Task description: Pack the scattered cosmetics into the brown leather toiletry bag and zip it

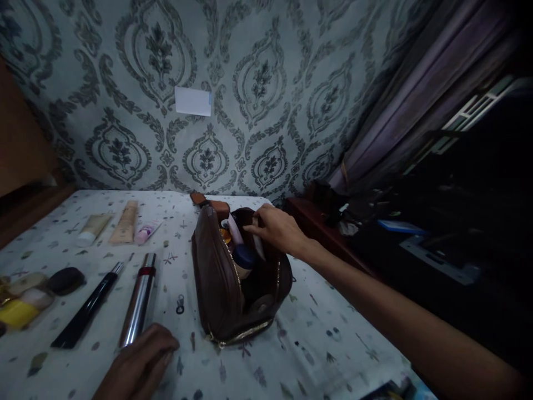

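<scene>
A dark brown zip-up toiletry bag [216, 272] stands unzipped on the cloth-covered table. My right hand [277, 228] reaches over its right side, fingers pinched at a slim pale item [259, 244] inside; its kind is unclear. Also in the bag are a jar with a dark blue lid [244, 256], a pale pink tube [235, 229] and something orange [225, 235]. The bag's lower interior is in shadow. My left hand [139, 361] rests on the table with curled fingers, nothing visible in it, close to the bottom of a shiny silver cylinder [140, 300] with a red band.
Left of the bag lie a black slender tube [89, 305], a dark oval object [65, 281] and yellow items [19, 314]. Farther back are a beige tube [125, 222], a white-capped tube [95, 228] and a pink tube [146, 231]. Patterned wallpaper [262, 111] rises behind.
</scene>
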